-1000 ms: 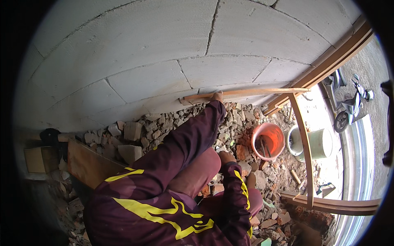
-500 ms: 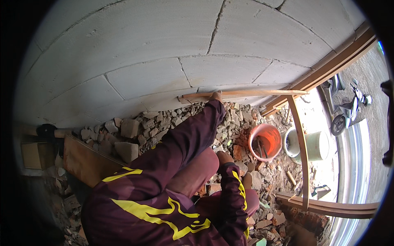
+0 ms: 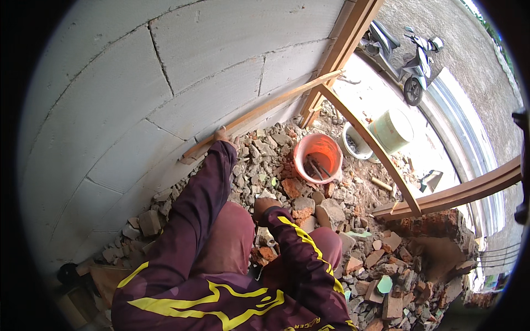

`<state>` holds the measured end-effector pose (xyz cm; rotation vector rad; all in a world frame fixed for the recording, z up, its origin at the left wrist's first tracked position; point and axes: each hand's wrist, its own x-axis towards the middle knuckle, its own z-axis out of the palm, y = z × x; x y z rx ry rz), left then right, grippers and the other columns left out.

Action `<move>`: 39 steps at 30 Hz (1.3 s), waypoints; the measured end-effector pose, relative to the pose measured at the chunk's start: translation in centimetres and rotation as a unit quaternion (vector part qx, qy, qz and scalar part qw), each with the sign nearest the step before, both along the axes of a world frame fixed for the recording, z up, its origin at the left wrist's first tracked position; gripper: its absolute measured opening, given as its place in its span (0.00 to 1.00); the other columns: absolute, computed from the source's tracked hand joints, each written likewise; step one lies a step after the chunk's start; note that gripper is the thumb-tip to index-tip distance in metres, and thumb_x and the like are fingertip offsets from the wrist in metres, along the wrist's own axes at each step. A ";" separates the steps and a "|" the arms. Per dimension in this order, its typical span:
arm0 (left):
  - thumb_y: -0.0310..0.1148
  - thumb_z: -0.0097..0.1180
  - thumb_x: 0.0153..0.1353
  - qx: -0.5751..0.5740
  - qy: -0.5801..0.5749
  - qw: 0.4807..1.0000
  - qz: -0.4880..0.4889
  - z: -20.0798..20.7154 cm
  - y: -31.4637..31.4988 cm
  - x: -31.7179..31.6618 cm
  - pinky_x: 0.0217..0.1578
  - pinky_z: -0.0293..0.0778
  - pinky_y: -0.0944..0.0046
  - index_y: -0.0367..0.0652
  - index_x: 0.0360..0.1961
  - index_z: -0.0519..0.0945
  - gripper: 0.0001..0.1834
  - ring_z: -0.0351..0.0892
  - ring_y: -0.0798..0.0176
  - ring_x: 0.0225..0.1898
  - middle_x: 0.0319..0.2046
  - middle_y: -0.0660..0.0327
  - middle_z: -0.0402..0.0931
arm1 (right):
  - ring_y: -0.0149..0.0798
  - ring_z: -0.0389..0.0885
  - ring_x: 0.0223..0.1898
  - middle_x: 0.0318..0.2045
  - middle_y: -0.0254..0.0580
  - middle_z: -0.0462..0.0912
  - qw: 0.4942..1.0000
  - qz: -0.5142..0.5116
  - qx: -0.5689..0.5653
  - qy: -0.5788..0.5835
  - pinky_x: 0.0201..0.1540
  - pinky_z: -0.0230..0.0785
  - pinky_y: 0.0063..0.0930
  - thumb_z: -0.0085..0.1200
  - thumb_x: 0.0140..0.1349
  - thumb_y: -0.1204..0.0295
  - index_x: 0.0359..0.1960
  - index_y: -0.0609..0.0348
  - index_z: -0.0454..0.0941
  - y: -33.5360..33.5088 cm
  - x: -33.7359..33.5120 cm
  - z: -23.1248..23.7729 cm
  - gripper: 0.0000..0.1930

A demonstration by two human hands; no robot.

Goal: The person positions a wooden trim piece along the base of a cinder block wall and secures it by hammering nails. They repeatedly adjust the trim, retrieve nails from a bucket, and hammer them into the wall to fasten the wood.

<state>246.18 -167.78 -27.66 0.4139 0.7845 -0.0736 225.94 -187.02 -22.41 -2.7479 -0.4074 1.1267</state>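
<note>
A long thin wooden strip (image 3: 276, 104) runs along the foot of the pale block wall (image 3: 215, 71). Its far end meets the upright wooden frame (image 3: 345, 41). My left hand (image 3: 222, 134), arm stretched forward, is closed around the strip near its close end. In front of my knees, just above the rubble (image 3: 248, 182), my right hand (image 3: 265, 207) is curled into a fist. Whatever it may hold is hidden by the fingers. An orange bucket (image 3: 301, 151) with some dark tools inside stands beyond my right hand.
A slanted wooden strip (image 3: 367, 138) crosses from the upright to a lower frame beam (image 3: 458, 191). A pale green bucket (image 3: 398, 132) lies behind it, beside a white bucket (image 3: 353, 144). Broken brick (image 3: 392, 306) covers the ground at right. A scooter (image 3: 417, 69) stands outside.
My view has turned toward the right, so the wall and frame now slant and more rubble shows. The left hand keeps its hold on the strip; the right hand stays closed.
</note>
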 end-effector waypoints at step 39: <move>0.46 0.48 0.69 0.024 0.068 0.997 -0.001 0.2 1.3 1.6 0.62 0.66 0.49 0.46 0.66 0.60 0.28 0.51 0.56 0.71 0.72 0.57 0.51 | 0.45 0.84 0.48 0.46 0.44 0.85 0.998 -0.023 0.054 -0.032 0.45 0.77 0.37 0.55 0.59 0.67 0.45 0.57 0.85 -0.3 -0.6 -0.3 0.14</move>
